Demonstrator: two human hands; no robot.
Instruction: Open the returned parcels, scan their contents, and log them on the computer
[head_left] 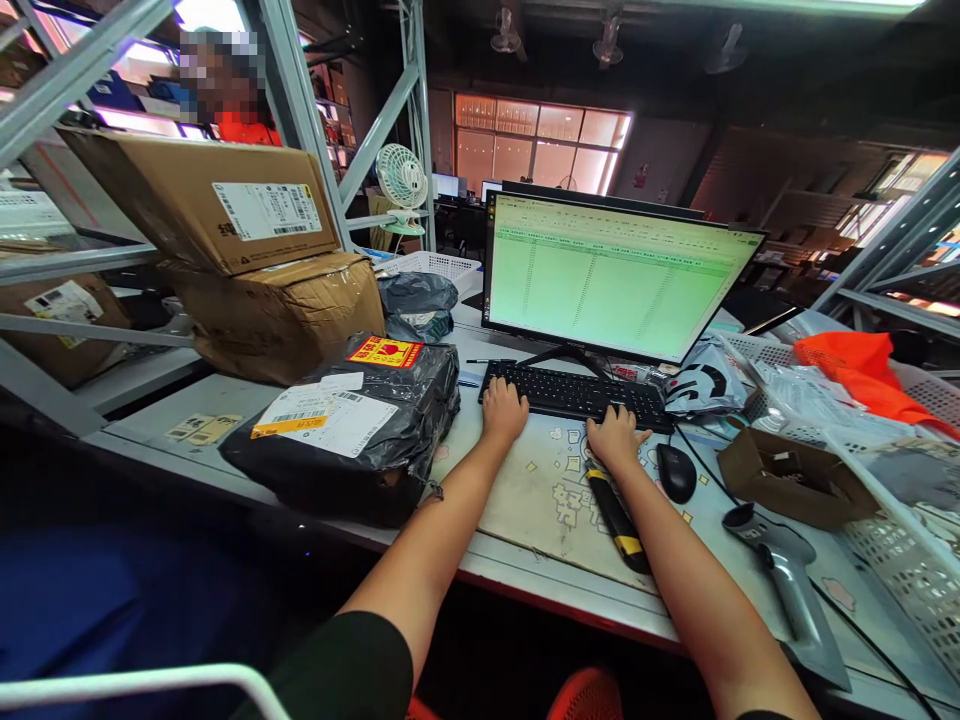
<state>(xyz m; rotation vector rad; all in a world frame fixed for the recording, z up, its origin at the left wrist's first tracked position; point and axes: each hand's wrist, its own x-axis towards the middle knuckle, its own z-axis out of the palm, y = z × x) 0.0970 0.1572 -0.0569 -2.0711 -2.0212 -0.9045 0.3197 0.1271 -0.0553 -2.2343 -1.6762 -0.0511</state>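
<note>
Nearest on the right, a small open cardboard box (795, 480) sits on the counter (195, 400); what lies in it is too dark to tell. Just beyond it a white plastic basket (900, 540) holds clear bags and an orange cloth (870, 370). A barcode scanner (780, 570) lies in front of the box, and a black-and-yellow utility knife (616, 520) lies under the right forearm.

The black keyboard (574, 392) stands at the far edge of a printed desk mat (540, 490), straight ahead. The left hand (504, 410) rests on its left end and the right hand (615, 438) on its right half. Each grip is loosely spread over the keys, pinching nothing. A black mouse (677, 472) lies just beside the right hand, apart from it.

To the left a black plastic parcel (352, 430) with a shipping label and a red-and-yellow sticker lies on the counter. Two taped cardboard cartons (247, 260) are stacked behind it. Behind the keyboard a monitor (615, 280) shows a green spreadsheet. Farther back are a second white basket (435, 265), a small fan (403, 180), grey steel racking (300, 110) and lit windows in a dim storeroom. A person in orange (244, 125) stands behind the rack.
</note>
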